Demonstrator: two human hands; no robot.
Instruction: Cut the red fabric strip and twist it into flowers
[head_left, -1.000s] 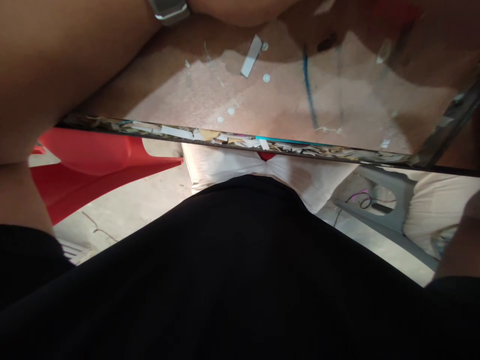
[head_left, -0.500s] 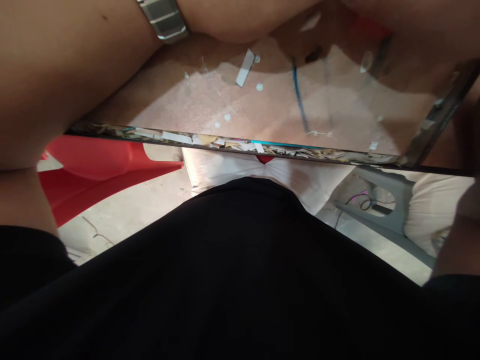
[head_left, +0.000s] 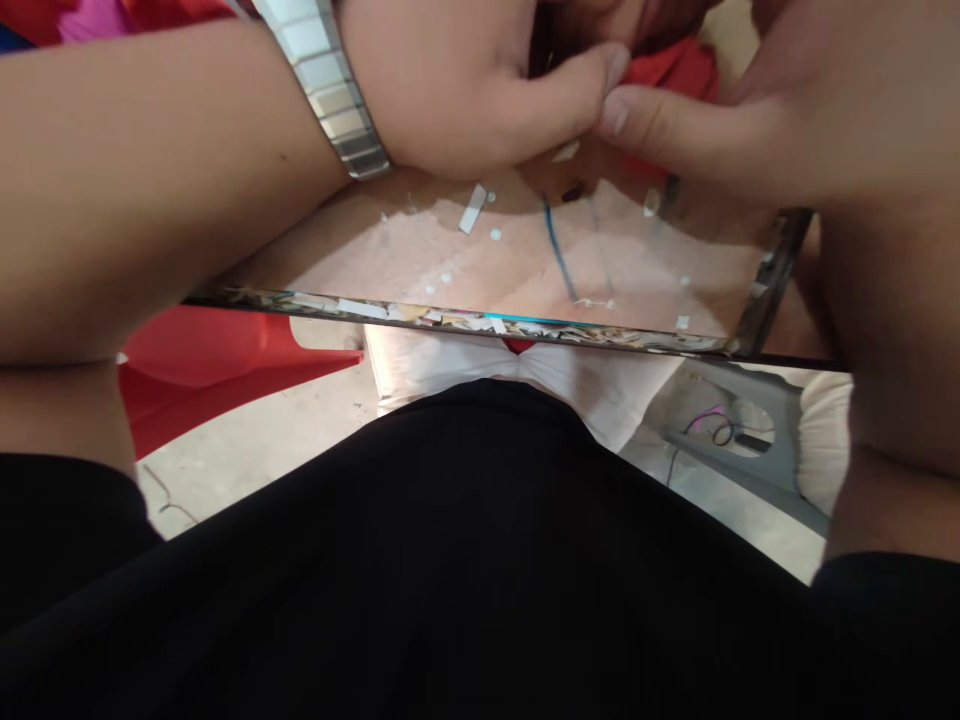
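Observation:
My left hand (head_left: 465,90), with a metal-banded watch (head_left: 337,105) on its wrist, is at the top middle, thumb stretched towards the right. My right hand (head_left: 810,110) comes in from the right, and the two thumb tips meet. Both hands are closed on a red cloth (head_left: 679,70), which shows behind the thumbs and hangs just below them. Most of the other fingers are hidden or cut off by the upper edge. Under the hands is a brown tabletop (head_left: 637,270).
A dark-edged groove full of paper scraps (head_left: 420,312) runs along the table's near side. White bits and a paper strip (head_left: 472,208) lie on the top. More red and pink cloth (head_left: 105,20) is at upper left. Below are a red chair (head_left: 225,350) and a grey stool (head_left: 750,420).
Both hands have come lower into view, with the thumbs now visible and touching over the red cloth. The view has shifted slightly, and the table appears lower.

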